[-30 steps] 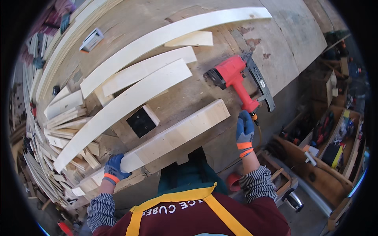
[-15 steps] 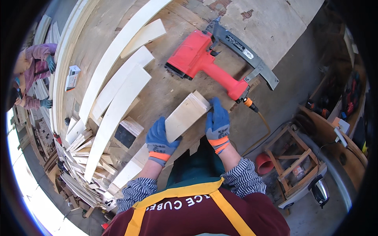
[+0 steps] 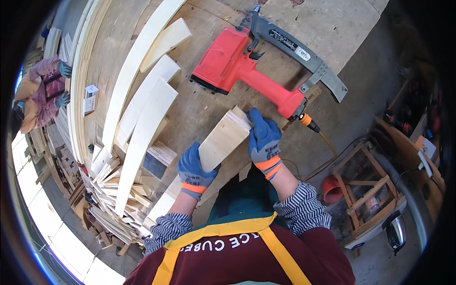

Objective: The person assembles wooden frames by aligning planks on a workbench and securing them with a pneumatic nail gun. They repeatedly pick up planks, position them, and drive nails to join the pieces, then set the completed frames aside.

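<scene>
A short stack of thin, pale wooden boards [image 3: 225, 141] lies tilted between my two gloved hands, above the worktable's near edge. My left hand [image 3: 194, 167], in a blue and grey work glove with an orange band, is closed around the stack's lower left end. At the upper right end, my right hand [image 3: 264, 138] presses its fingers against the board edges. Just beyond the stack, a red and dark grey pneumatic nail gun [image 3: 237, 64] lies on its side with a hose attached. Long curved wooden strips [image 3: 145, 128] lie left of my hands.
Several offcuts [image 3: 126, 190] are heaped at the left. A small box [image 3: 90, 100] sits beside the long bent strips. Another person [image 3: 45, 95] in gloves works at the far left. To my right stand a wooden frame [image 3: 365, 190] and a red bucket [image 3: 331, 189]; the yellow hose [image 3: 330, 142] hangs there.
My right hand's fingers have shifted inward along the stack's right end. My left hand keeps its grip. The view has turned slightly, and the other person's hands are closer together.
</scene>
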`<state>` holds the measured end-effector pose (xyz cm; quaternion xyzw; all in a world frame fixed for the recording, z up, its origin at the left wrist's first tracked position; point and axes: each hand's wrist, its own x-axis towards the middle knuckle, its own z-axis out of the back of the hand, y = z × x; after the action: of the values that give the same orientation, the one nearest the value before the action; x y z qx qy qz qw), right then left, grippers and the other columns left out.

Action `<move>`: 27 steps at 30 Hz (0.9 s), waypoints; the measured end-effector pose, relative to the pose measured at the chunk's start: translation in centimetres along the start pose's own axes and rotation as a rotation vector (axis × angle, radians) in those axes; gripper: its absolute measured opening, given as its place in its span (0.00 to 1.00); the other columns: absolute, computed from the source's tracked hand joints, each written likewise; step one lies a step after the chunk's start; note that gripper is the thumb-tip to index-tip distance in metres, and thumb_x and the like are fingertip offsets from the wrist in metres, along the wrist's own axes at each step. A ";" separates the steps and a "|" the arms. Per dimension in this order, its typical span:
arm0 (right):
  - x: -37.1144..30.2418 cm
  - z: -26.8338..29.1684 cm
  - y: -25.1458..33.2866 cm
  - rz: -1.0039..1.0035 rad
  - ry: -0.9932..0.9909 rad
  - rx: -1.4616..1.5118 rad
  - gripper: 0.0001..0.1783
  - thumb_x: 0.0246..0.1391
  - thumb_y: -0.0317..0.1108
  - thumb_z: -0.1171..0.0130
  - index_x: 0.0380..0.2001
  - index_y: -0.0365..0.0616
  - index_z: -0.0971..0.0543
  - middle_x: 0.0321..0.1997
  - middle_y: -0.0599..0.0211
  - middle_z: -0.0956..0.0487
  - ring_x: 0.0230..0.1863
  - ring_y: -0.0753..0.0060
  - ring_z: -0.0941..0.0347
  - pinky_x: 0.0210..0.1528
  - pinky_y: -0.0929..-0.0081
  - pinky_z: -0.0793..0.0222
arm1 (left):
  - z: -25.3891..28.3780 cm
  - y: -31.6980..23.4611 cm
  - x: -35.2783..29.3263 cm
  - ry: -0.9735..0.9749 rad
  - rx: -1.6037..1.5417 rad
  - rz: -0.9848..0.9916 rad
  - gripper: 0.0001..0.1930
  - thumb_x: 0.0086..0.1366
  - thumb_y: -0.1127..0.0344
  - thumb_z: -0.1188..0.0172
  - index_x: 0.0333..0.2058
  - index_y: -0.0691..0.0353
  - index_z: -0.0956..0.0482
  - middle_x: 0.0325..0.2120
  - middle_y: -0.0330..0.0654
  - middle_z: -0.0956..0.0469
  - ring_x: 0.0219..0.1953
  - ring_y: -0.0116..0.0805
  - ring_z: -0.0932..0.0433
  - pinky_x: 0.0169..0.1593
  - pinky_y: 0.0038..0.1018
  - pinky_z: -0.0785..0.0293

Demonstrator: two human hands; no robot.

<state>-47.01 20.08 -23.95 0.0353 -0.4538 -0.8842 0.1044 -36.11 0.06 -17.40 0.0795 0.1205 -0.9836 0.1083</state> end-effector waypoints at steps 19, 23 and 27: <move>-0.4 -0.4 -0.6 0.083 -0.012 -0.035 0.31 0.47 0.25 0.43 0.59 0.46 0.25 0.45 0.59 0.18 0.41 0.53 0.23 0.43 0.58 0.26 | 0.1 -0.4 0.6 0.007 0.029 -0.027 0.42 0.42 0.49 0.25 0.54 0.63 0.29 0.41 0.52 0.21 0.40 0.52 0.21 0.46 0.41 0.24; -0.5 -0.4 -0.6 0.067 -0.011 0.004 0.32 0.47 0.23 0.44 0.59 0.46 0.25 0.44 0.59 0.18 0.41 0.52 0.24 0.44 0.58 0.26 | 0.0 -0.5 0.7 0.009 0.018 -0.012 0.41 0.42 0.49 0.25 0.54 0.63 0.29 0.41 0.52 0.21 0.41 0.52 0.21 0.46 0.41 0.24; -0.5 -0.5 -0.7 0.071 -0.024 0.012 0.32 0.47 0.23 0.44 0.59 0.46 0.25 0.44 0.59 0.18 0.42 0.52 0.24 0.44 0.57 0.26 | -0.1 -0.6 0.8 -0.013 0.013 -0.024 0.41 0.42 0.49 0.25 0.54 0.63 0.29 0.41 0.51 0.22 0.41 0.52 0.21 0.46 0.41 0.24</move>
<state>-46.55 20.17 -24.82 0.0091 -0.4615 -0.8775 0.1299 -37.00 0.51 -17.46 0.0726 0.1142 -0.9861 0.0967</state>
